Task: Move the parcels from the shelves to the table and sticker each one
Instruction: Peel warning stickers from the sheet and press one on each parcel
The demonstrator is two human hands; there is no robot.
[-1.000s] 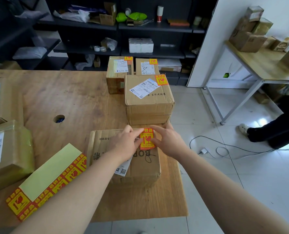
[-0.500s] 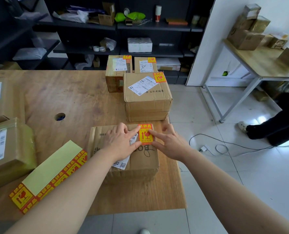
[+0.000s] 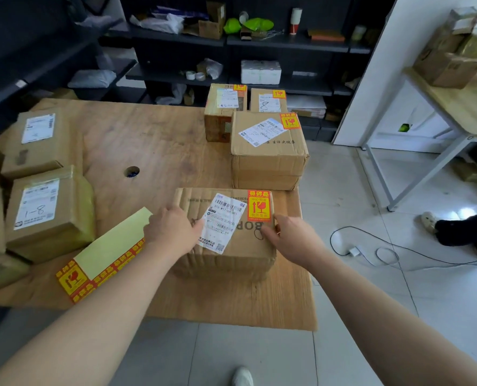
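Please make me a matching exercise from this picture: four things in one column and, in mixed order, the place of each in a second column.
Things:
1. sticker sheet
2. foam box
3. cable
4. red sticker

Places:
a. on the floor
b. on top of the near parcel
c. on a shelf
d. flat on the table, left of that parcel

Pairs: 1-d, 2-c, 3-a, 4-b.

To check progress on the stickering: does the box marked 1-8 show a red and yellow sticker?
No, the box marked 1-8 shows only a white label on top, no sticker.
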